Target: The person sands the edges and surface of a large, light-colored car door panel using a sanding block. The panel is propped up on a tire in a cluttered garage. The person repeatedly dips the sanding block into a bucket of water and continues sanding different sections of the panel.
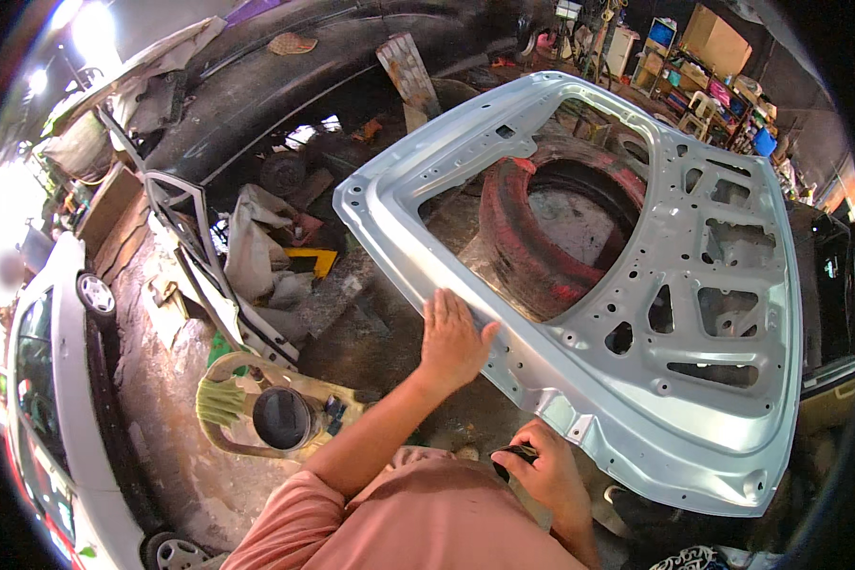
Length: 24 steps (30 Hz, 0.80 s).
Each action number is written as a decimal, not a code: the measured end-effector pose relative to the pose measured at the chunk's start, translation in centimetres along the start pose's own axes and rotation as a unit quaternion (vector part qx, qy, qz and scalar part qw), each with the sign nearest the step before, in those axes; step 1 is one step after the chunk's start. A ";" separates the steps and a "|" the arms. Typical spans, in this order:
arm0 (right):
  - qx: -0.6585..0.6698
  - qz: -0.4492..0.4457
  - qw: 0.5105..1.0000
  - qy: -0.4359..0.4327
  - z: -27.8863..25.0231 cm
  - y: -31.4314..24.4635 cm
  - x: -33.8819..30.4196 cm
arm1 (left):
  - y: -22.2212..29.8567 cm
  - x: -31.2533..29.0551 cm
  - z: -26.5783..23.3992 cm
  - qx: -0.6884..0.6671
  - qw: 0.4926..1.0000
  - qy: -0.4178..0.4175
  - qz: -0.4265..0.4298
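A silver car tailgate [579, 356] lies before me, its cut-out inner side facing up. My left hand [454, 334] rests flat on its near left edge, beside the window opening, fingers stretched out. Close to my body, below the tailgate's near edge, my right hand [547, 465] is closed around a small dark object [513, 460]; its kind cannot be made out. Through the window opening a red-and-black tyre [532, 256] shows beneath the tailgate.
A worn plastic chair [228, 427] with a dark round can [282, 418] stands to my left. Beyond it lean a bare door frame [199, 247] and scrap parts. A light-coloured car [66, 370] is at far left; cluttered shelves [703, 90] stand at back right.
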State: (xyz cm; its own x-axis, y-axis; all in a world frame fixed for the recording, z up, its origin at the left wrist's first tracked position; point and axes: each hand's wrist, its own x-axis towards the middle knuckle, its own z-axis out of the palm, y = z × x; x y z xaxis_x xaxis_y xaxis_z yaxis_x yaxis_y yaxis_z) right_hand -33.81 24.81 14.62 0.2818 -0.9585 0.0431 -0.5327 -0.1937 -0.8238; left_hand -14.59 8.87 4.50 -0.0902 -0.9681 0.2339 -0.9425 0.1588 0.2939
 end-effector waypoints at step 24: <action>0.046 0.055 0.997 0.042 -4.3 1.3 -4.3 | -14.3 6.0 -5.5 0.176 0.973 0.002 0.152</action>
State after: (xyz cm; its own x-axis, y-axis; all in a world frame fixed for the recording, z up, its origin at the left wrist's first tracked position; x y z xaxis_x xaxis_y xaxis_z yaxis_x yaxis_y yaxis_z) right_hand -39.12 27.77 15.79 0.1562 -0.9877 -0.0065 -0.4797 -0.0701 -0.8746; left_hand 0.13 1.86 6.80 -0.3809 -0.8861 0.2641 -0.9245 0.3601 -0.1248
